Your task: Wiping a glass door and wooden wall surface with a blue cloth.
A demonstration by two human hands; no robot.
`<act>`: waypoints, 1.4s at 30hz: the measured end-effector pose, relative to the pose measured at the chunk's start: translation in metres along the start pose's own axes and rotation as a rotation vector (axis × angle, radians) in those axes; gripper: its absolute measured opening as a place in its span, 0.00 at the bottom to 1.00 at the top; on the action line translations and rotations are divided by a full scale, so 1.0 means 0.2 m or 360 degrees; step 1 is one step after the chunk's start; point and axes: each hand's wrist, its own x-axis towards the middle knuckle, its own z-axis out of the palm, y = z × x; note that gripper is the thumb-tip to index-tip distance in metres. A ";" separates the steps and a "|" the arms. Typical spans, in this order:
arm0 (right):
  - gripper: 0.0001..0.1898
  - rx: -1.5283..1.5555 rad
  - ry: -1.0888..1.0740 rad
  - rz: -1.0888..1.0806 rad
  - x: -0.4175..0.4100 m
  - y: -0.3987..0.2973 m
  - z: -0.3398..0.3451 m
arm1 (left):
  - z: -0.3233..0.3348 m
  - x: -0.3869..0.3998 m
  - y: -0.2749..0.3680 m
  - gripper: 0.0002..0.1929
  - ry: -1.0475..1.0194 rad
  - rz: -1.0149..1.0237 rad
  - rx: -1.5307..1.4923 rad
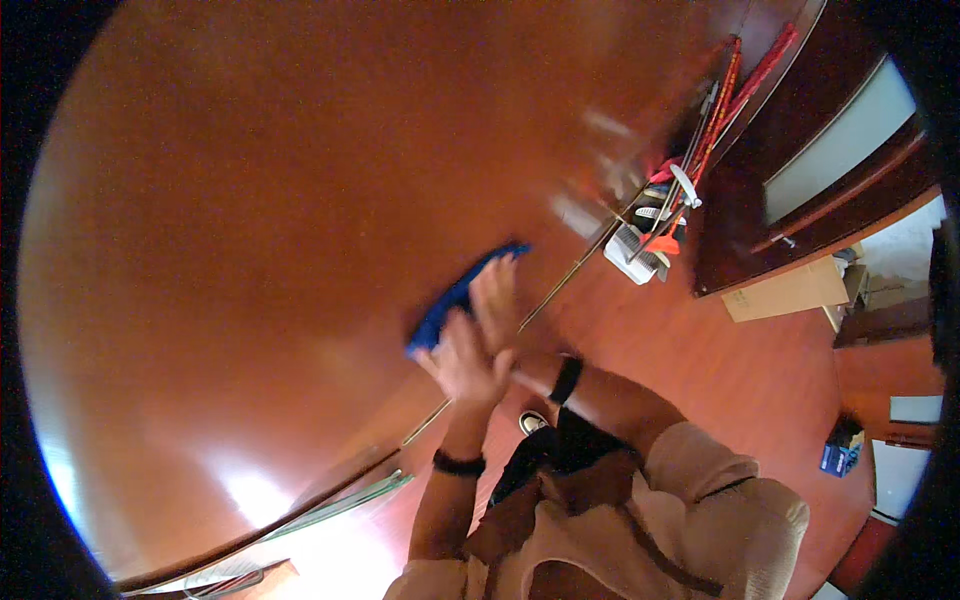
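Note:
Both hands lie on a blue cloth point(442, 304) against a large glossy reddish-brown panel point(247, 225). My left hand point(469, 364) presses the cloth's lower part with its fingers spread and its thumb towards the right. Just beyond it, my right hand point(495, 296) holds the upper part under flatter fingers. Motion blurs both hands, and their palms are hidden. A dark band circles each wrist. The cloth is bunched and narrow, its far end showing past my right fingertips.
Long-handled brooms point(705, 157) and a white dustpan point(630, 255) stand by the panel's edge at upper right. Behind them are a dark door point(795, 225) and a cardboard box point(787, 289). A blue box point(840, 457) sits on the red floor point(735, 397) at far right.

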 end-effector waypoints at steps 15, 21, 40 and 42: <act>0.22 -0.0080 0.0279 -0.0196 0.19 0.66 -0.06 | 0.18 0.40 0.41 0.40 -0.0156 -0.0122 0.0055; 0.21 -0.0146 0.0179 -0.0525 0.38 0.55 -0.17 | 0.08 0.38 0.31 0.37 0.0584 0.0048 0.0042; 0.18 0.0128 0.0337 -0.0695 0.97 -0.08 -0.37 | -0.57 0.49 0.41 0.34 0.1603 -0.0185 0.0188; 0.17 0.0155 0.0385 -0.0751 0.95 -0.11 -0.34 | -0.56 0.43 0.36 0.33 0.1480 -0.0197 0.0340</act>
